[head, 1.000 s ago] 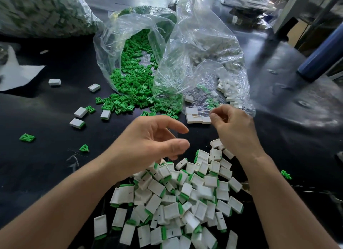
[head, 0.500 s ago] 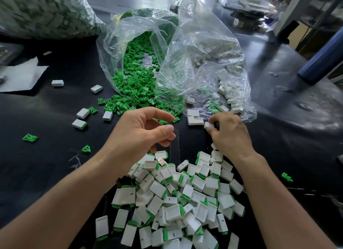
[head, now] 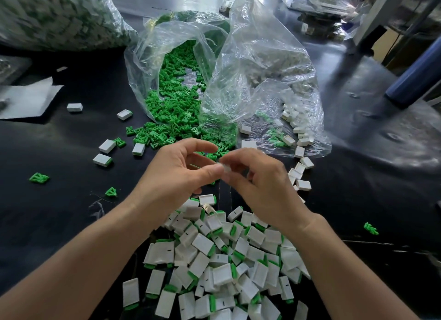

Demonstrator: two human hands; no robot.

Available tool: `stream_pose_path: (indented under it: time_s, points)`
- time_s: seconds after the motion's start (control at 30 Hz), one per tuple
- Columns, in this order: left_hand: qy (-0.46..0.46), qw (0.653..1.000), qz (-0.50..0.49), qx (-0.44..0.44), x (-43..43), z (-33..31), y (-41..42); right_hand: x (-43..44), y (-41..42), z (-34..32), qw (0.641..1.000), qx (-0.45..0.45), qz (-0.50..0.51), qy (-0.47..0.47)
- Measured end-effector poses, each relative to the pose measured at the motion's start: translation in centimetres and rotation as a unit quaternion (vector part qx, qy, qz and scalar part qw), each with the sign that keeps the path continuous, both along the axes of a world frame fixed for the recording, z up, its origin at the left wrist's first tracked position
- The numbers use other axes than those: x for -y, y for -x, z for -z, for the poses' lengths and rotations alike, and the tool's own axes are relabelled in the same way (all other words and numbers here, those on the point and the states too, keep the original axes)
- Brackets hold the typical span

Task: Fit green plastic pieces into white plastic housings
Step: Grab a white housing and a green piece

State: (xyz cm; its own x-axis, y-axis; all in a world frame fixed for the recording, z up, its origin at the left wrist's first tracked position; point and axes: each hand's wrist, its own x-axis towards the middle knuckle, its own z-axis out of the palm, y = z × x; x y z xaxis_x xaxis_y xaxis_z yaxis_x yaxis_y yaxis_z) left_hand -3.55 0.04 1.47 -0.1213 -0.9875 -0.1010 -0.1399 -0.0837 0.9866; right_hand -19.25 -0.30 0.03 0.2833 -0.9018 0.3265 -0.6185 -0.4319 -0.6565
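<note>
Both hands meet just above the bench [head: 59, 212] here, over the far edge of the pile of finished housings [head: 226, 260]. Our right grip [head: 260, 186] is closed down to a fingertip pinch on one white housing [head: 224, 170]. It's blurry, so we can't say which way its open end faces. Our left grip [head: 176, 174] is curled, thumb tip right up against that housing. We can't tell if a green piece is tucked in there, since the bit of green behind the fingers could just be stuff lying on the bench.

Holding it up between both grips makes sense to us: one steadies the shell and the other can line up and push. The layout helps too. The green pieces [head: 171, 119] spill from one clear bag [head: 143, 57] on the left side. The second clear bag [head: 262, 57] and the loose housings [head: 303, 185] sit on the right. So each grip has its own part close by, and done ones can drop straight into the pile nearest us. We reckon we're at the push-in step.
</note>
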Motion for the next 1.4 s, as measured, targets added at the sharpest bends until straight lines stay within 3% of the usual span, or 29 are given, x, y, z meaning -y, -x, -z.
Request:
stream_pose_path:
  time_s: [0.2,0.33,0.47,0.7,1.07,1.4]
  points:
    - [0.012,1.0,0.006,0.012,-0.1,0.1,0.1,-0.3,-0.2,0.0,0.999,-0.015,-0.033,-0.004]
    - [0.041,0.998,-0.032,-0.027,0.0,0.0,0.0,0.3,0.4,0.1,0.999,-0.031,0.004,-0.028]
    - [0.066,0.995,-0.053,-0.049,-0.1,-0.3,0.0,0.6,0.2,0.6,0.994,-0.104,0.011,-0.038]
    - [0.076,0.993,-0.06,-0.061,-0.2,-0.5,0.0,0.8,-1.1,1.6,0.963,-0.258,-0.077,-0.003]
    - [0.066,0.994,-0.055,-0.061,-0.2,-0.5,0.0,1.0,-0.5,1.2,0.977,-0.209,0.032,-0.029]
    - [0.067,0.995,-0.047,-0.063,-0.2,-0.5,0.0,1.8,0.8,1.1,0.988,-0.102,0.099,-0.069]
